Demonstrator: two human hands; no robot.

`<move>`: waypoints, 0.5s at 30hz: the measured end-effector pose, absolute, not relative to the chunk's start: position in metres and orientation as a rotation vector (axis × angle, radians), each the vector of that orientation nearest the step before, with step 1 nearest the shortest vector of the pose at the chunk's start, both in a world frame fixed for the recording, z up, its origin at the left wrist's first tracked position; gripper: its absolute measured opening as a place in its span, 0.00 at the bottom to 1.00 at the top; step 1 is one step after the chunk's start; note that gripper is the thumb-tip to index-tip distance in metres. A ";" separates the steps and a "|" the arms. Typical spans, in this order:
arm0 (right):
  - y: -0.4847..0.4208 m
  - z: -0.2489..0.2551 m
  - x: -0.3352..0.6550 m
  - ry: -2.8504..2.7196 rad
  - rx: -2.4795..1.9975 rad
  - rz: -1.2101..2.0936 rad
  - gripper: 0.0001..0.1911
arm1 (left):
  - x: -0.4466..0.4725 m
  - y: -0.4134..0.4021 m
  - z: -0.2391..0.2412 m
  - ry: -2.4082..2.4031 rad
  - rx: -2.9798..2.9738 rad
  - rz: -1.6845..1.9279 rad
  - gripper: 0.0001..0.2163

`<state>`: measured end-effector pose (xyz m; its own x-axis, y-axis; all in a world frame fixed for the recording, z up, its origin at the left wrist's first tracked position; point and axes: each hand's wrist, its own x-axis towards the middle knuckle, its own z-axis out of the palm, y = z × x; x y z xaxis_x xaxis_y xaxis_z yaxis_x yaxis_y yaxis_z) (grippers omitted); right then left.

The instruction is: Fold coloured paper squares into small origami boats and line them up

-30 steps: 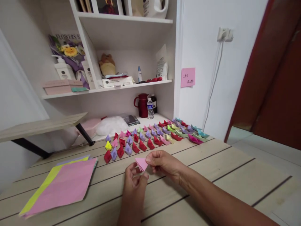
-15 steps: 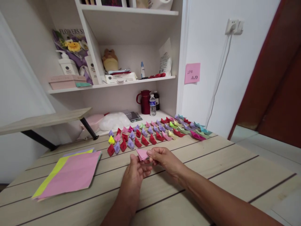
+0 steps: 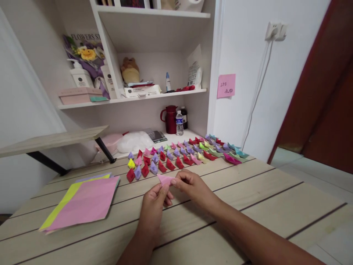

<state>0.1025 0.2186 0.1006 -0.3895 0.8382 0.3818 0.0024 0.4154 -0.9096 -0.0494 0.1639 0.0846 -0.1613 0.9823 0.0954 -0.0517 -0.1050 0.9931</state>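
Right hand (image 3: 194,187), slanting inward, and curled left hand (image 3: 153,201) pinch folded pink paper (image 3: 165,179).

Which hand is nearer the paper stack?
Left. The left hand is to the right of the paper stack, apart from it; the right hand is farther right, holding the folded pink paper.

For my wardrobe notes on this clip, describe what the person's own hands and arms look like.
Both the left hand and the right hand are ungloved, with no ring to be seen on the fingers that show. No watch or bracelet shows at either wrist. The left forearm and right forearm are bare to the picture's edge, with no sleeve in view.
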 end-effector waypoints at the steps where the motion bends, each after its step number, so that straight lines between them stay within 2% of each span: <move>1: 0.219 0.102 0.104 -1.712 -0.741 1.068 0.17 | -0.050 0.164 0.085 1.245 1.192 1.427 0.17; 3: 0.219 0.104 0.105 -1.689 -0.745 1.025 0.12 | -0.051 0.165 0.087 1.273 1.252 1.420 0.17; 7: 0.215 0.111 0.105 -1.684 -0.672 1.170 0.21 | -0.049 0.165 0.087 1.313 1.350 1.381 0.17; 8: 0.214 0.112 0.104 -1.692 -0.657 1.193 0.21 | -0.048 0.165 0.087 1.319 1.371 1.365 0.17; 11: 0.213 0.112 0.102 -1.689 -0.685 1.153 0.10 | -0.046 0.165 0.086 1.332 1.424 1.314 0.15; 15: 0.214 0.108 0.102 -1.656 -0.731 1.136 0.08 | -0.044 0.165 0.085 1.338 1.459 1.290 0.13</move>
<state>0.1019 0.2144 0.1082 -0.3568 0.8559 0.3744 -0.0412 0.3860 -0.9216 -0.0443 0.1646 0.0848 -0.0588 0.9820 0.1792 0.2148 -0.1629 0.9630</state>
